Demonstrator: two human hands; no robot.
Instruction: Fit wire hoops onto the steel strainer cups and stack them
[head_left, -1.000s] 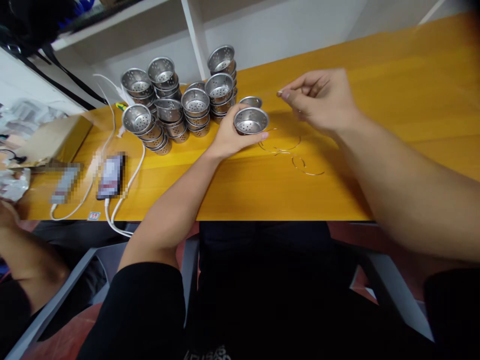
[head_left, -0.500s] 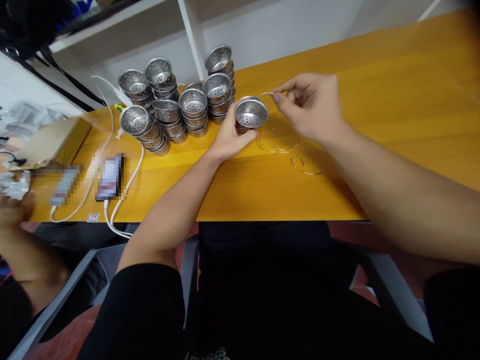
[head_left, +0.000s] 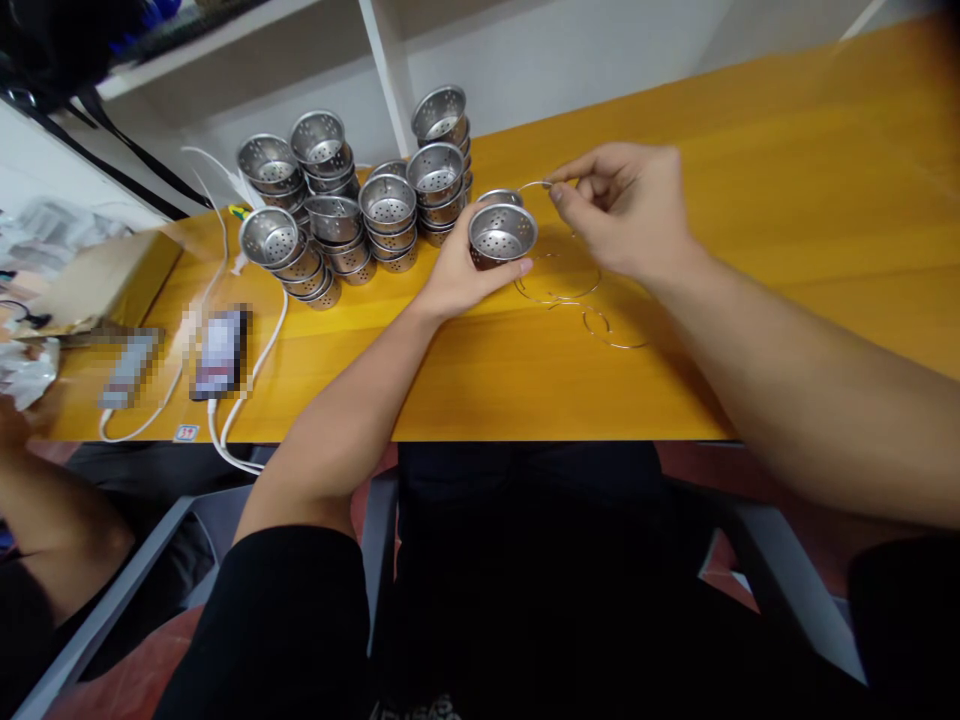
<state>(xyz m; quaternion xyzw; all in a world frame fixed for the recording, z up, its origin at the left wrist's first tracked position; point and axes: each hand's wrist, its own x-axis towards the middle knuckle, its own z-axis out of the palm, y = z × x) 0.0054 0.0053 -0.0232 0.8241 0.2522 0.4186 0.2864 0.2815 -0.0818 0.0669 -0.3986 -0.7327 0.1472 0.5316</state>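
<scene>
My left hand [head_left: 463,268] is closed round a perforated metal cup [head_left: 502,234], its open mouth tilted toward me. Just behind that cup shows the rim of a second metal cup [head_left: 498,198]; whether my hand touches it I cannot tell. A thin curved wire [head_left: 534,184] is pinched between thumb and forefinger of my right hand [head_left: 619,205], and its other end reaches the rear cup's rim. Below my hands, several thin wire rings [head_left: 577,297] lie on the table.
Stacks of perforated metal cups [head_left: 330,220] stand at the left back of the yellow table [head_left: 787,170]. Nearer me are a phone [head_left: 221,352] on white cables, another device [head_left: 131,368] and a cardboard box [head_left: 112,285]. Another person's arm [head_left: 56,520] is at far left.
The front cup has tipped slightly and dropped a little, so the rim of the cup behind it now shows. My right hand keeps its pinch on the wire, almost in place.
</scene>
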